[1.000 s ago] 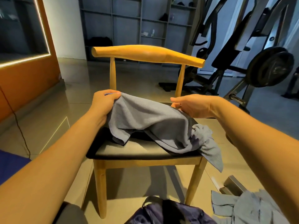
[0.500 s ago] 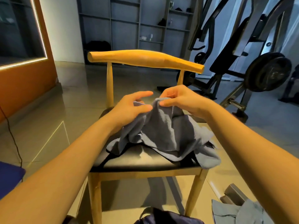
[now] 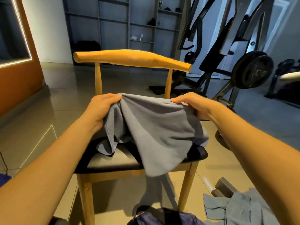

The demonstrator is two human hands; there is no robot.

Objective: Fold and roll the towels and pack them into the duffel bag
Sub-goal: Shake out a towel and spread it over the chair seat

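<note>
Weight machine point(image 3: 227, 46) with a dark plate point(image 3: 252, 69) back right; grey shelving point(image 3: 126, 25) behind. Wooden chair point(image 3: 129, 60) centre, black seat, backrest facing away from the person. Grey towel point(image 3: 159, 132) over the seat: top edge pulled roughly taut left to right between the hands, so its long axis runs across the chair; the body drapes toward the camera, one corner hanging past the seat's front edge, left part bunched on the seat. Second towel point(image 3: 240, 208) crumpled on the floor, bottom right; dark duffel bag point(image 3: 164, 216) at the bottom edge, only partly in view. Left hand point(image 3: 102, 108) grips the towel's top-left edge, fingers curled round it; right hand point(image 3: 193, 106) pinches the top-right edge, fingers curled.
</note>
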